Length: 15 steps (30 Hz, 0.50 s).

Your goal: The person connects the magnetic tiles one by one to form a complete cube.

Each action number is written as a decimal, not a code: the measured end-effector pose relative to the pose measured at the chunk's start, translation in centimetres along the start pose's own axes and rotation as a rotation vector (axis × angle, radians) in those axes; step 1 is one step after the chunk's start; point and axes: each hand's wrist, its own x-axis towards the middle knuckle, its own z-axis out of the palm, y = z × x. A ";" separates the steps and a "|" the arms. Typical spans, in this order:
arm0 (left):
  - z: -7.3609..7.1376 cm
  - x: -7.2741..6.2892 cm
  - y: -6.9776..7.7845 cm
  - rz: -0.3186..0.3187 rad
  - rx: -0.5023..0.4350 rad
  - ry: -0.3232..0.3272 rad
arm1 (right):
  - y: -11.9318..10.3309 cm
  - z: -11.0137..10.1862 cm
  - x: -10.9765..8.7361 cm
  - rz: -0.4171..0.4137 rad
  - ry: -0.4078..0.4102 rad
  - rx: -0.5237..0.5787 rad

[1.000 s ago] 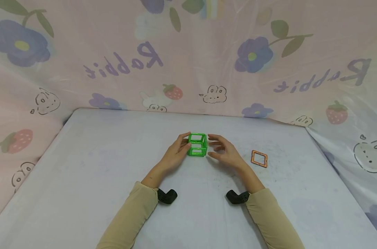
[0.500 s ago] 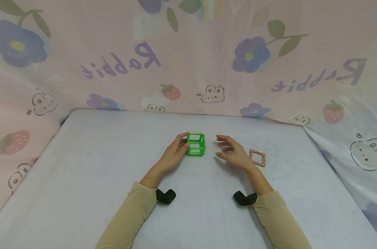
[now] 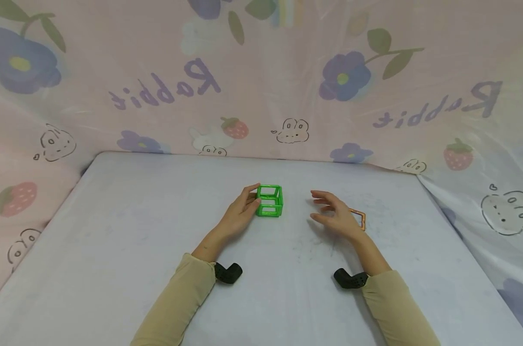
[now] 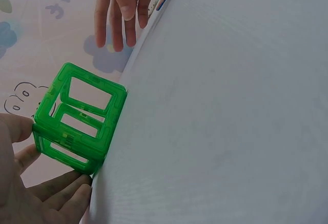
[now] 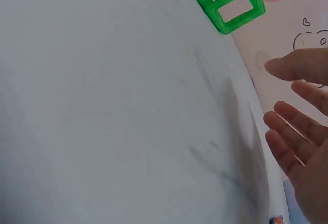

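A cube built of green magnetic tile frames (image 3: 270, 205) stands on the white table, its open windows showing through. My left hand (image 3: 237, 215) holds its left side, thumb and fingertips at the edges; in the left wrist view the thumb meets one corner of the green cube (image 4: 66, 139) and the fingers another. Apart from the cube, to its right, my right hand (image 3: 336, 217) hovers with fingers spread and nothing in them. An orange square magnetic tile (image 3: 364, 221) lies just beyond that hand, partly hidden by it.
The white cloth-covered table (image 3: 157, 278) reaches back to a pink curtain (image 3: 252, 86) printed with flowers, rabbits and strawberries. A black curved device (image 3: 228, 274) sits at the left wrist, and a similar black device (image 3: 350, 278) at the right.
My right hand has drawn away from the cube to the right and now covers part of the orange tile. My left hand stays at the cube.
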 end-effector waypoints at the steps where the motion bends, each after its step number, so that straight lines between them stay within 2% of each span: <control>1: 0.0 0.0 0.0 -0.001 -0.001 0.000 | 0.1 -0.1 -0.1 0.002 0.002 -0.002; 8: 0.1 0.0 0.0 0.008 -0.009 -0.005 | 0.5 -1.2 -1.0 0.013 0.022 -0.027; 15: -0.1 0.0 0.1 -0.007 -0.009 0.000 | 0.8 -2.2 -1.7 0.090 0.015 -0.100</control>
